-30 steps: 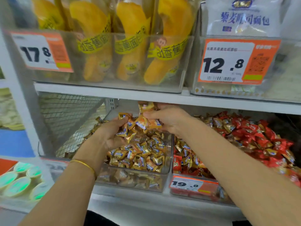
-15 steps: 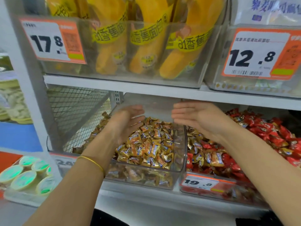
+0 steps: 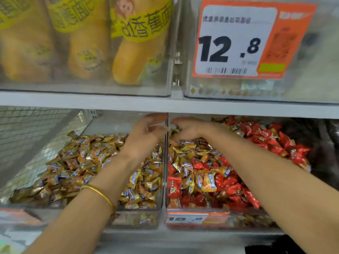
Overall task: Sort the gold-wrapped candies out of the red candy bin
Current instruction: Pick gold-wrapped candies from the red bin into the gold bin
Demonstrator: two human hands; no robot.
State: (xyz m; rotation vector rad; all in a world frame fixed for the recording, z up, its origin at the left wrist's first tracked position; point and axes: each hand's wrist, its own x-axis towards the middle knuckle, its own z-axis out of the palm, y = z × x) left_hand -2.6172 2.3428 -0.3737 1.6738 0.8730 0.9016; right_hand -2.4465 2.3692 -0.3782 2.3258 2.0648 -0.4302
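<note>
Both hands have closed in on the wall between the bins: the right hand (image 3: pixel 190 129) curls onto gold candies (image 3: pixel 207 182) at the back of the red bin (image 3: pixel 238 219), its grip impossible to tell; the left hand (image 3: pixel 145 136) hangs loosely curled and empty over the gold bin (image 3: pixel 135 219). Many gold candies lie among the red candies (image 3: pixel 266 136), so much sorting appears left

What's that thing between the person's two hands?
The head view shows the clear plastic bin wall standing between the left hand and the right hand.

Bright even store light, motion blur, wide-angle edge bending
</note>
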